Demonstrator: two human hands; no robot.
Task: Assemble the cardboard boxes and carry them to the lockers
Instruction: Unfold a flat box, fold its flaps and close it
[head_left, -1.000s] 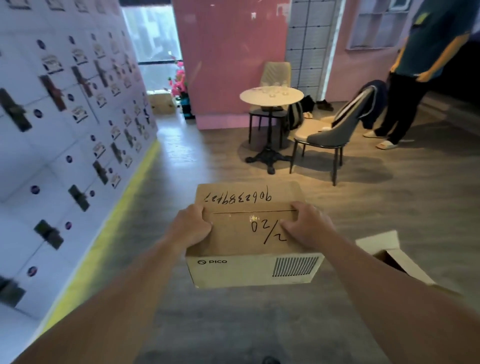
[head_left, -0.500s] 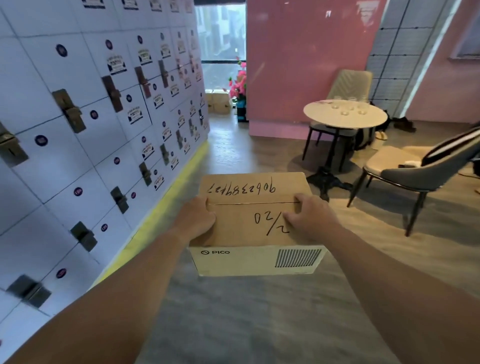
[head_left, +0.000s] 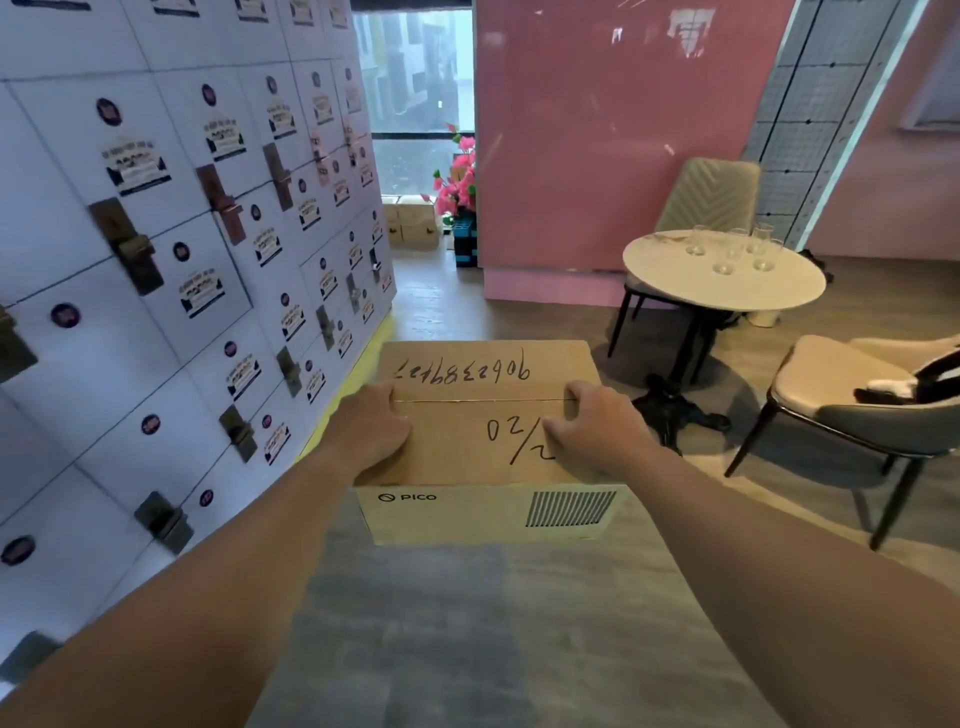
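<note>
A: Where is the cardboard box (head_left: 467, 436)?

B: It is held out in front of the person, off the floor (head_left: 519, 649), at about the middle of the view. Its top flaps are closed, meeting along a seam across the lid. Handwritten digits and "02/2" run across the top, and the near side shows a PICO mark and a barcode.

A: And the hands?

B: The left hand (head_left: 371, 423) sits on the left edge of the lid, fingers curled down over the side. The right hand (head_left: 589, 428) does the same on the right edge, thumb lying on top near the seam. Each grip is clamped on the box.

A: How close are the lockers (head_left: 156, 260)?

B: They fill the left side, a white wall of doors with round stickers, printed labels and dark latches. The box is just to their right, near the yellow strip (head_left: 358, 379) along their base, but not touching them.

A: What else stands around?

B: A round white bench (head_left: 727, 283) with several clear glasses (head_left: 732, 249) on it stands to the right, with a padded chair (head_left: 711, 195) behind it and another chair (head_left: 852, 410) nearer, at the right edge. Pink flowers (head_left: 460, 179) and some cartons (head_left: 413, 223) stand by the window at the far end, beside a pink wall (head_left: 613, 130).
</note>
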